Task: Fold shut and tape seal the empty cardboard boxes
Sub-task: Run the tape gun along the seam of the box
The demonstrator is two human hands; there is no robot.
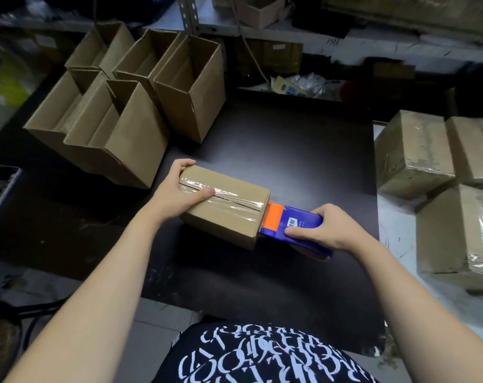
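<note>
Both hands are closed on something: the left hand (pixel 176 189) is curled round the left end of the box (pixel 223 214), thumb pressed on the taped seam, and the right hand (pixel 322 229) is wrapped round the blue tape dispenser (pixel 295 223), whose orange head is set against the opposite end. Should that left grip be eased as the tape is cut, the empty box could be dragged across the dark counter (pixel 290 150) and the strip left wrinkled or lifting. Beyond, open boxes (pixel 141 111) are stood to the left.
</note>
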